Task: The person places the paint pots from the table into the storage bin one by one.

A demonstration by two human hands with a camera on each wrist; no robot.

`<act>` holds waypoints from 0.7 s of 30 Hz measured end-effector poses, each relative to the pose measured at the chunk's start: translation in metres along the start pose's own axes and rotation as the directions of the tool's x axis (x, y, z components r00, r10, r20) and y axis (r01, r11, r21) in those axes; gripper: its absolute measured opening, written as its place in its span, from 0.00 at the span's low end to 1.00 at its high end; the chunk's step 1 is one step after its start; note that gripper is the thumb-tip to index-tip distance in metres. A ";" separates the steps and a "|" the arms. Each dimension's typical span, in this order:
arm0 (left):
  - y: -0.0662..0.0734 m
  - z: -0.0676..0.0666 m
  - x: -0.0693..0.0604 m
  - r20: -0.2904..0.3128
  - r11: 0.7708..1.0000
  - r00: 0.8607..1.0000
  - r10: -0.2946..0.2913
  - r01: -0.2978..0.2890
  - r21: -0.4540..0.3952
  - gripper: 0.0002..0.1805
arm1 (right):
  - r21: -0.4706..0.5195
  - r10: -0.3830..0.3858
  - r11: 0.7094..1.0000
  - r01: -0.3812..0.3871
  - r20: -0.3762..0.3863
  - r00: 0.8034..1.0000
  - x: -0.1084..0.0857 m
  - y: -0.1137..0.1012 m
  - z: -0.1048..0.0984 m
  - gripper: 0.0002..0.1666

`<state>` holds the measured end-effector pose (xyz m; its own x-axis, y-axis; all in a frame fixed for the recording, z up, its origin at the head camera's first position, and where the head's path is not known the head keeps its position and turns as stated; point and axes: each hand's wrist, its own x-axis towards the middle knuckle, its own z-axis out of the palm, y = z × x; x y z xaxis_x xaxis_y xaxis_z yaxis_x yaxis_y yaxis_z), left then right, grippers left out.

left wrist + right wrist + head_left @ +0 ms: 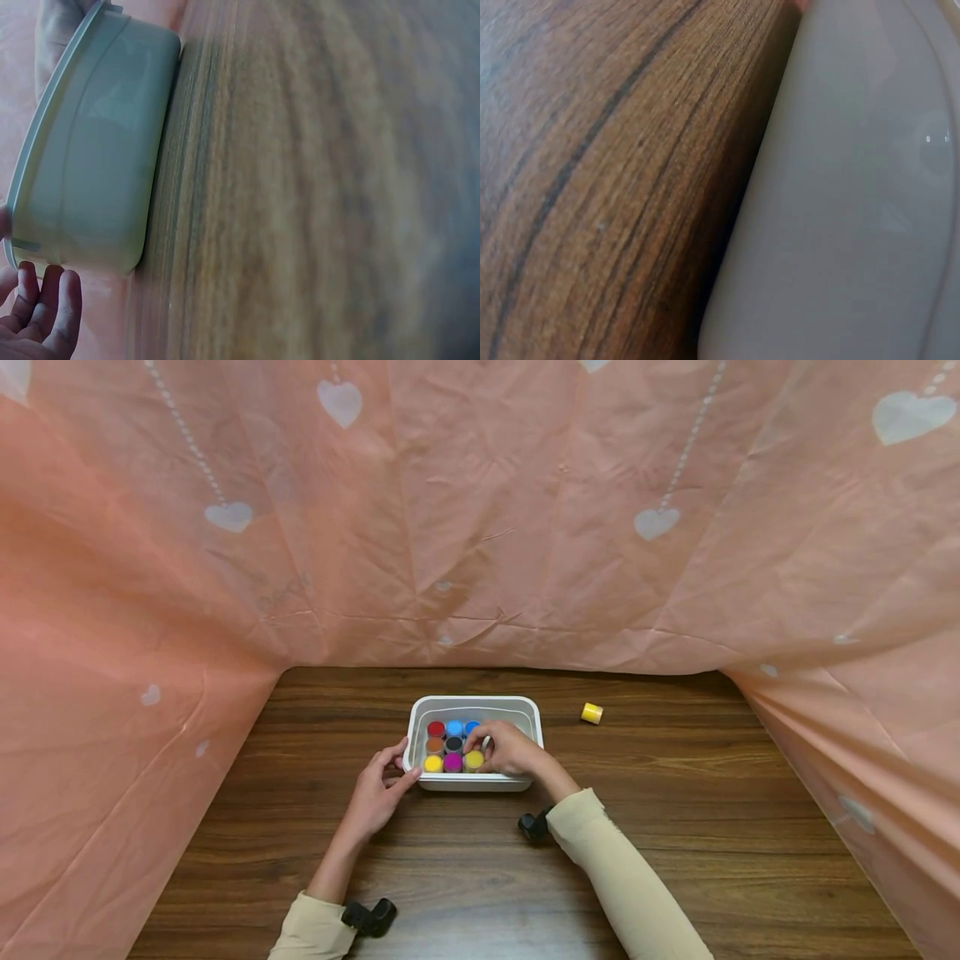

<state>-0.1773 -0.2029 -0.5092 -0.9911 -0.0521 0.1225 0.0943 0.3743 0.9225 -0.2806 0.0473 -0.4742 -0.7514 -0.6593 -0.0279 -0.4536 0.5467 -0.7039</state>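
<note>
A white plastic tub [474, 784] stands on the table with several small paint jars in rows inside it. Among them are a red jar [436, 729], a black jar [453, 744], a purple jar [453, 762] and a dark yellow jar [474, 761]. My left hand [377, 793] grips the tub's near left corner, thumb at the front rim and fingers at the side. Reaching over the right rim, my right hand [508, 750] has its fingers curled down around a paint jar, mostly hidden beneath them, behind the dark yellow one.
One yellow paint jar [592, 713] lies on its side on the wooden table [660, 760], to the right of the tub. Pink cloth [480, 527] with white hearts hangs around the back and sides. Each wrist wears a black camera mount [369, 917].
</note>
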 end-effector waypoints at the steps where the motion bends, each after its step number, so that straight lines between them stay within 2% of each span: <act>1: 0.000 0.000 0.000 0.001 1.000 1.000 -0.001 0.002 -0.001 0.33 | -0.003 0.005 1.000 -0.005 0.000 1.000 0.000 0.000 0.000 0.17; 7: 0.000 0.000 0.001 0.006 1.000 1.000 -0.005 0.005 -0.001 0.33 | -0.032 0.030 0.999 -0.030 -0.002 1.000 0.001 -0.001 0.001 0.17; 21: 0.004 -0.001 -0.001 0.005 1.000 1.000 -0.015 0.015 -0.007 0.33 | -0.080 0.036 0.996 -0.036 0.007 0.999 0.005 -0.001 0.004 0.17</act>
<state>-0.1760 -0.2024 -0.5058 -0.9929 -0.0530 0.1063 0.0797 0.3666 0.9270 -0.2821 0.0414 -0.4763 -0.7640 -0.6425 -0.0582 -0.4636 0.6095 -0.6432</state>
